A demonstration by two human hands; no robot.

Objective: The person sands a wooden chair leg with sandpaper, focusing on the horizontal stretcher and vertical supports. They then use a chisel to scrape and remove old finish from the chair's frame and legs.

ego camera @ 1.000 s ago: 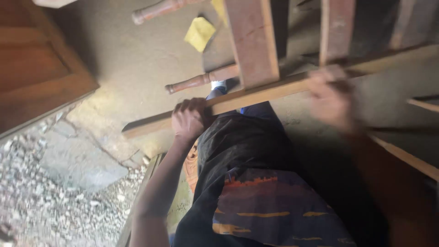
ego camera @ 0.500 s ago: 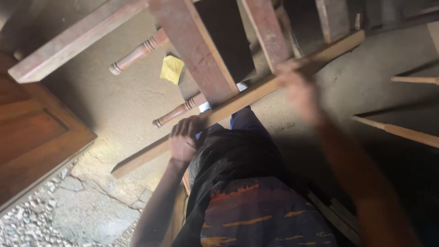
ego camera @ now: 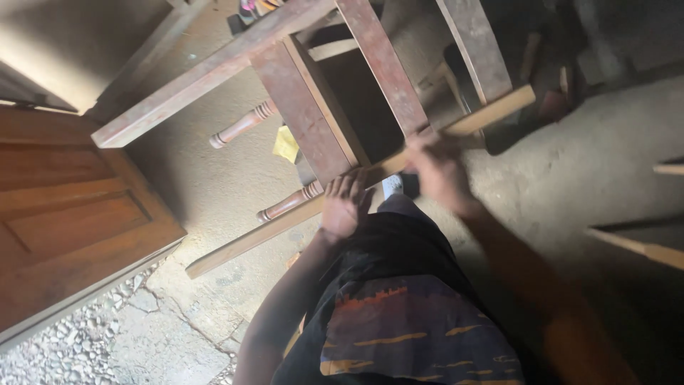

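Dusty concrete floor (ego camera: pixel 214 178), cracked toward gravel (ego camera: pixel 64 349) at lower left of the hands; wooden door panel (ego camera: pixel 64 214) lying left. Reddish wooden frame (ego camera: pixel 306 121) just beyond the hands, turned legs (ego camera: pixel 288 203) beneath. Long wooden strip (ego camera: pixel 249 239) gripped by left hand (ego camera: pixel 343 207) and right hand (ego camera: pixel 438 171), both closed around it. Likely risks: strip snagging the frame, splinters, pinched fingers.

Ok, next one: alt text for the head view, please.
Seen from above, a person's left hand and right hand grip a long pale wooden strip against a reddish-brown wooden furniture frame over a concrete floor. A brown panelled wooden door is at left.
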